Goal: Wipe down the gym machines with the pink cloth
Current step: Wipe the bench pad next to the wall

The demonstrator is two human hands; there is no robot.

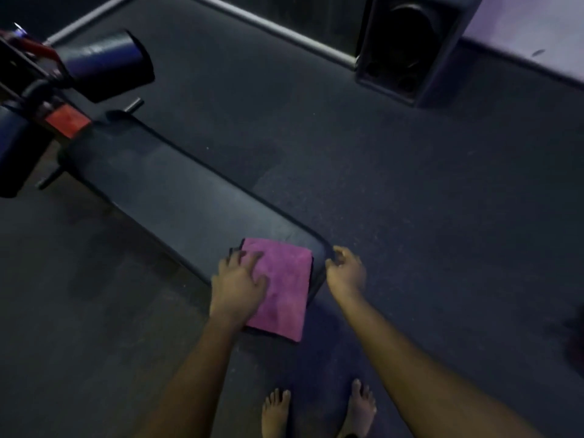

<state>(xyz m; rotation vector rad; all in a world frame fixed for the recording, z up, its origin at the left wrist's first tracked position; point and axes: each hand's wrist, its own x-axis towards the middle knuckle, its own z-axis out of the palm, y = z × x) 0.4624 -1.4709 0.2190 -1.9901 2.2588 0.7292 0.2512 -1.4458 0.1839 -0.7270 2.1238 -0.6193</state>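
Atop one bench pad (pixel 177 191), left hand (pixel 237 282) presses one pink cloth (pixel 284 289).

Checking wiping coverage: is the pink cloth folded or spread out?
Folded, it seems: the pink cloth is a small neat rectangle under the left hand.

One wide head-worn view looks steeply down and forward: bench (pixel 177 184) close below, speaker (pixel 410 49) far right.

pink cloth (pixel 281 286) on a dark bench pad (pixel 177 188), red bracket (pixel 68 119), dark speckled floor (pixel 410 200)
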